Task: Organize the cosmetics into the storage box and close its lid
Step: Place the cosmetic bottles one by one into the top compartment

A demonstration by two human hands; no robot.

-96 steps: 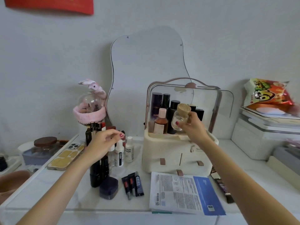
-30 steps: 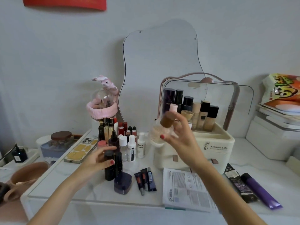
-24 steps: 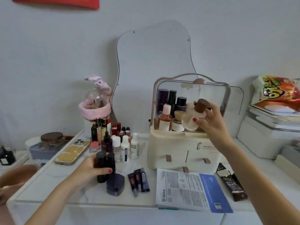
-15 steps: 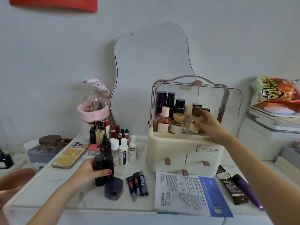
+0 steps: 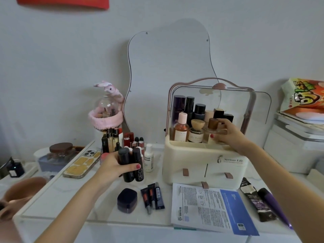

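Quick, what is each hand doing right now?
Left hand: grips two black bottles above the table.
Right hand: holds the brown-capped clear bottle in the storage box.

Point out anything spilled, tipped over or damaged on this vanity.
Nothing stands out. The bottles in the cream storage box stand upright, and the small dark tubes merely lie flat beside the printed leaflet; no spill shows.
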